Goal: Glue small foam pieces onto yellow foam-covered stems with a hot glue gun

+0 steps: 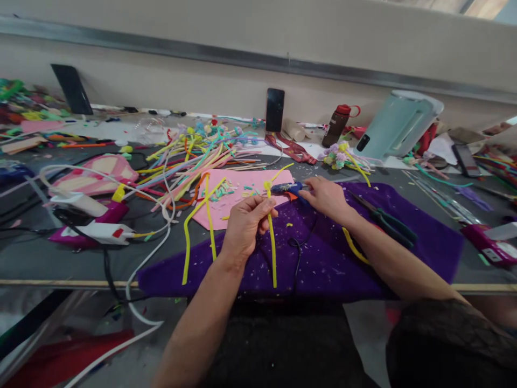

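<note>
My left hand (251,221) pinches a yellow pipe cleaner (273,253) that hangs down below the fingers. At its upper end sits a small yellow bent head (267,186). Closed around a blue glue gun (287,188) with an orange trigger, my right hand (323,196) keeps its nozzle close to that head; whether they touch I cannot tell. Under both hands lie a purple cloth (323,269) and a pink sheet (202,215) with small cut bits on it. More yellow pipe cleaners (186,248) rest left of my left hand.
Dark-handled pliers (390,223) lie beside my right forearm. A pile of coloured pipe cleaners (218,153), a propped phone (275,109), a brown bottle (337,126) and a mint jug (399,126) stand behind. White cables (147,258) and power strips (76,237) crowd the left.
</note>
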The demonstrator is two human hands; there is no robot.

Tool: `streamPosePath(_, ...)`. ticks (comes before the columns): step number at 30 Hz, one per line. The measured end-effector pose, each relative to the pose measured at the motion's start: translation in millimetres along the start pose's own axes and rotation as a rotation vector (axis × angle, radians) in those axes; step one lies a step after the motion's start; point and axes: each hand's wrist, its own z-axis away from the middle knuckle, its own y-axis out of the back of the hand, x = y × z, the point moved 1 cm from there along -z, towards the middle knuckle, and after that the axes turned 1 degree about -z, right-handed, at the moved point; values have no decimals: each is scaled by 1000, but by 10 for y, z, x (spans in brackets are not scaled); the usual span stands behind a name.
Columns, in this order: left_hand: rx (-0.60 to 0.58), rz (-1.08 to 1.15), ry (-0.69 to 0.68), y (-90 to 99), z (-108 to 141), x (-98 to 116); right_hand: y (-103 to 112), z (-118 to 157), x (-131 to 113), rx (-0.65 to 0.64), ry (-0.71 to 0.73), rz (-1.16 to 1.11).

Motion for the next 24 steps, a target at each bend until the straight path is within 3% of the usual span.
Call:
streamPosePath(1,-8,-3,7,0,2,-2,40,79,-52,-29,108,58)
streamPosePath(4,-21,-15,29,0,8,-8,63,305,-182,-277,337,-13)
streamPosePath(8,-23,-14,42,-2,8,-19,-77,470,-230,-406,402,2)
streamPosePath(15,-68,-7,68,4,0,-32,-251,514,-192,-329,409,98)
streamPosePath(19,-98,10,124,7,-10,-43,-130,521,-280,-272,341,-75)
streamPosePath(24,-154,-4,161,-15,-21,-79,80,604,-484,-40,307,-210)
